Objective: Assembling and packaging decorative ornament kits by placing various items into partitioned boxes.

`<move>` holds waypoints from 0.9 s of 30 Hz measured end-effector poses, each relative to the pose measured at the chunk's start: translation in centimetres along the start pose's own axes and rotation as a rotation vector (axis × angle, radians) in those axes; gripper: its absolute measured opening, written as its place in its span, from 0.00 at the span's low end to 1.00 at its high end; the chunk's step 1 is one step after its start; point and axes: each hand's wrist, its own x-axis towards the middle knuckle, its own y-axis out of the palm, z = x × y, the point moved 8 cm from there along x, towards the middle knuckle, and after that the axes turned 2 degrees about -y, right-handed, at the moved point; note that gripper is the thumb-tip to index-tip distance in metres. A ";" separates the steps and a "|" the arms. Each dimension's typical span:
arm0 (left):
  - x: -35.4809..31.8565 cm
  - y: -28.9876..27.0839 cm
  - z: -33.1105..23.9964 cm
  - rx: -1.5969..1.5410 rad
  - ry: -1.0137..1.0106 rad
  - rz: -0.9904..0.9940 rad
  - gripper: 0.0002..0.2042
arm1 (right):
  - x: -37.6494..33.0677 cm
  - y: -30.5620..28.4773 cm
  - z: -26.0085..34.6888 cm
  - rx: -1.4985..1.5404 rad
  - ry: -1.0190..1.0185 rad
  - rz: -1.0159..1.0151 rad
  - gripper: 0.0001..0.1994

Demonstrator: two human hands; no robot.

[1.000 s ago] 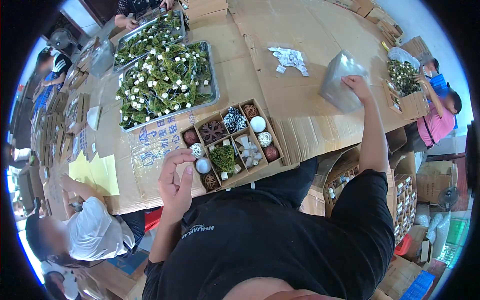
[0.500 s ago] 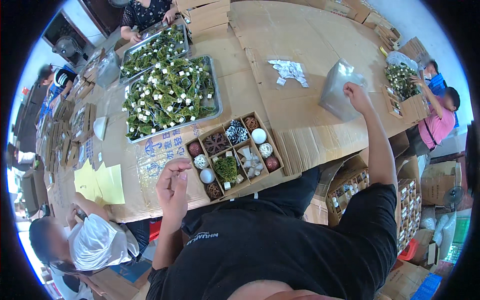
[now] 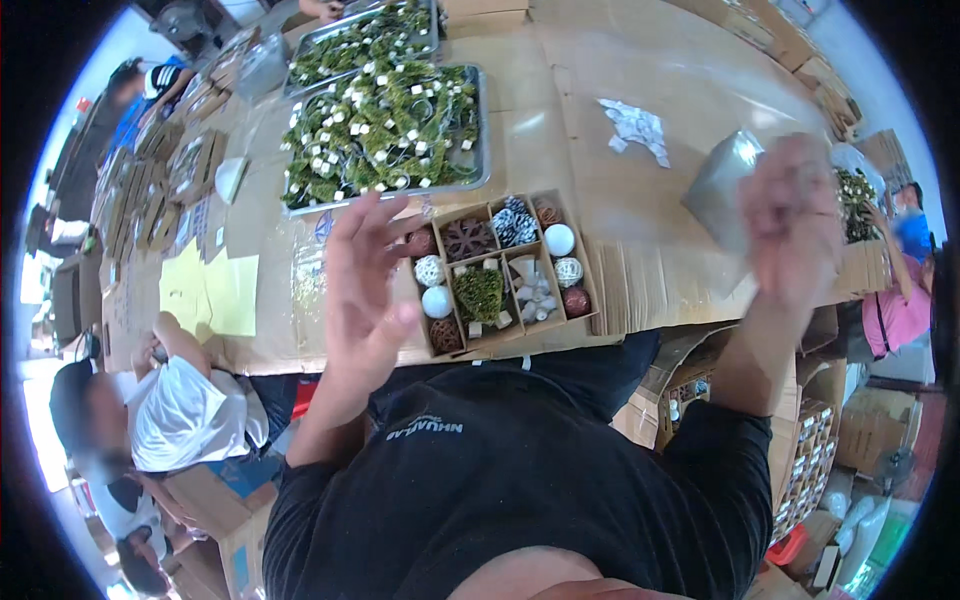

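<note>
My left hand (image 3: 365,290) is raised over the left edge of a divided cardboard box (image 3: 583,265), its fingers apart and nothing visible in them. The box's compartments hold a green moss piece with white cubes (image 3: 480,290), a brown snowflake (image 3: 468,239), frosted pinecones (image 3: 514,224), a pale flower-like ornament (image 3: 535,290) and several balls, among them a white ball (image 3: 560,239). To the right, my right hand (image 3: 795,220) is smeared by motion beside a stack of clear plastic sheets (image 3: 725,180). A faint transparent haze lies by its fingers; whether it holds a sheet is unclear.
A metal tray (image 3: 485,130) heaped with moss pieces stands behind the box, another tray beyond it. Yellow paper sheets (image 3: 232,290) lie at left, crumpled white paper (image 3: 635,130) at back right. Co-workers sit left and right; filled boxes (image 3: 805,465) stack low at right.
The view has shifted, with the table contents appearing higher and further right. My left hand has risen and spread its fingers. My right hand has come nearer and away from the stack's edge.
</note>
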 end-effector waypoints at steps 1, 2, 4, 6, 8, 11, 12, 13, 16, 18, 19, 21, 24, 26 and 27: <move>0.3 1.0 -0.5 -0.161 -0.016 0.036 0.41 | -0.3 1.4 -2.9 0.037 0.143 -0.058 0.08; 0.4 2.0 -0.5 -0.311 -0.057 0.069 0.44 | -1.4 2.4 -6.1 0.065 0.280 -0.126 0.08; 0.0 1.6 1.3 -0.299 -0.235 0.005 0.42 | -3.5 3.2 -12.7 0.314 0.461 -0.171 0.10; -0.4 0.1 2.8 -0.241 -0.262 -0.047 0.39 | -4.9 3.1 -16.2 0.414 0.564 -0.280 0.12; -1.5 -1.7 4.4 -0.188 -0.385 -0.137 0.37 | -5.3 3.1 -16.6 0.337 0.588 -0.348 0.13; -1.9 -3.0 6.4 -0.170 -0.377 -0.328 0.32 | -5.9 1.8 -17.2 0.231 0.564 -0.393 0.16; -1.9 -3.2 7.2 -0.040 -0.379 -0.253 0.34 | -5.7 1.2 -17.4 0.006 0.561 -0.349 0.17; -1.8 -3.0 7.2 -0.041 -0.385 -0.254 0.34 | -5.3 0.7 -17.5 -0.220 0.549 -0.302 0.18; -1.6 -1.9 7.4 0.196 -0.443 -0.165 0.42 | -6.1 -0.2 -19.6 -0.444 0.688 -0.191 0.17; -1.6 -1.8 6.8 0.281 -0.439 -0.159 0.43 | -6.5 0.2 -19.4 -0.389 0.639 -0.200 0.20; -1.9 -2.4 6.6 0.360 -0.438 -0.170 0.43 | -6.5 0.6 -19.7 -0.451 0.601 -0.147 0.20; -2.1 -2.9 6.3 0.413 -0.419 -0.175 0.42 | -6.9 0.2 -20.7 -0.509 0.524 -0.088 0.21; -3.3 -3.7 7.9 0.538 -0.537 -0.099 0.33 | -8.1 1.6 -20.1 -0.477 0.551 -0.127 0.20; -3.6 -3.2 8.8 0.596 -0.544 0.020 0.28 | -9.1 2.0 -20.1 -0.387 0.543 -0.160 0.20; -3.8 -3.2 9.4 0.547 -0.621 0.004 0.25 | -9.4 1.5 -19.8 -0.513 0.532 -0.185 0.20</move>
